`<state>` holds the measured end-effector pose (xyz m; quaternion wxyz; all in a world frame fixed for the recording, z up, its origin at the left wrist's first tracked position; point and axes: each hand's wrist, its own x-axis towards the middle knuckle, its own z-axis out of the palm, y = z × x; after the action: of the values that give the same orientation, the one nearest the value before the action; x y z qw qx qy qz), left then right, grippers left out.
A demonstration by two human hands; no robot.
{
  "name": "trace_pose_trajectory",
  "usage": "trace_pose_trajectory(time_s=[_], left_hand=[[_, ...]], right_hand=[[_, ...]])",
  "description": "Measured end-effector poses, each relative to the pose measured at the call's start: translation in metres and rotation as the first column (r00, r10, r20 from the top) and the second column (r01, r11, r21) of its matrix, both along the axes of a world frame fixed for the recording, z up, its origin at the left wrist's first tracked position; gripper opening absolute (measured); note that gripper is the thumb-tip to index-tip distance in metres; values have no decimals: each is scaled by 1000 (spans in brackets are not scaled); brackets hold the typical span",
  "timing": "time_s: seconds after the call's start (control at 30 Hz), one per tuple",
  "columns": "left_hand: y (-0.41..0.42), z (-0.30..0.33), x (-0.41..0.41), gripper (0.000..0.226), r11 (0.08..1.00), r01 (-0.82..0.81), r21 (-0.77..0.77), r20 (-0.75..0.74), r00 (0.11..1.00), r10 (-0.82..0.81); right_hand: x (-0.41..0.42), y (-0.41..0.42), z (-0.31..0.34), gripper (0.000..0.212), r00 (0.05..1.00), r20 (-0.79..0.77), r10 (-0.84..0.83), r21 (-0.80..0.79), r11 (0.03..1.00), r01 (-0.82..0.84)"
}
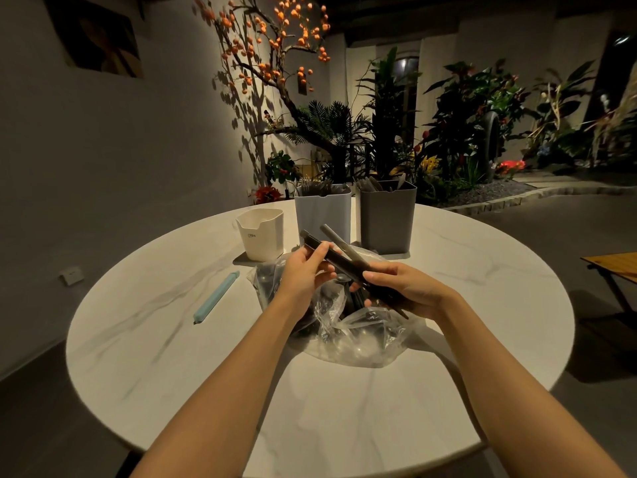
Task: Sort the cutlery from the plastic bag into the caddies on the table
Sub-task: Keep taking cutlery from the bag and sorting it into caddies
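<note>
Head view shows both hands, left hand (303, 270) and right hand (400, 288), pinching a bundle of long dark cutlery pieces (339, 258) above the clear crumpled plastic bag (362, 336) at the round marble table's (172, 357) centre. Sorting is mid-way, apparently; next, carry them to the light grey caddy (322, 213) or dark grey caddy (386, 219) at the far edge.

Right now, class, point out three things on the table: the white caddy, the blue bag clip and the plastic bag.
white caddy (261, 236), head view, on its front wall.
blue bag clip (215, 298), head view, mid-length of the bar.
plastic bag (365, 336), head view, on the crumpled near side.
</note>
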<state>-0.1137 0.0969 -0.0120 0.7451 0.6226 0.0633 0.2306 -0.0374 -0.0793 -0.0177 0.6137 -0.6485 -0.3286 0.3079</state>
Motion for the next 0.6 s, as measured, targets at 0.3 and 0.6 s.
trace_pose_trajectory(time_s=[0.3,0.6], left_hand=[[-7,2,-1,11,991,-134,20,14,991,134],[-7,0,-2,23,991,-135,-2,-3,991,135]], right_hand=[[0,1,0,27,998,61,33,-28,999,-32],[-6,1,2,41,990,18,140,-35,990,-139]])
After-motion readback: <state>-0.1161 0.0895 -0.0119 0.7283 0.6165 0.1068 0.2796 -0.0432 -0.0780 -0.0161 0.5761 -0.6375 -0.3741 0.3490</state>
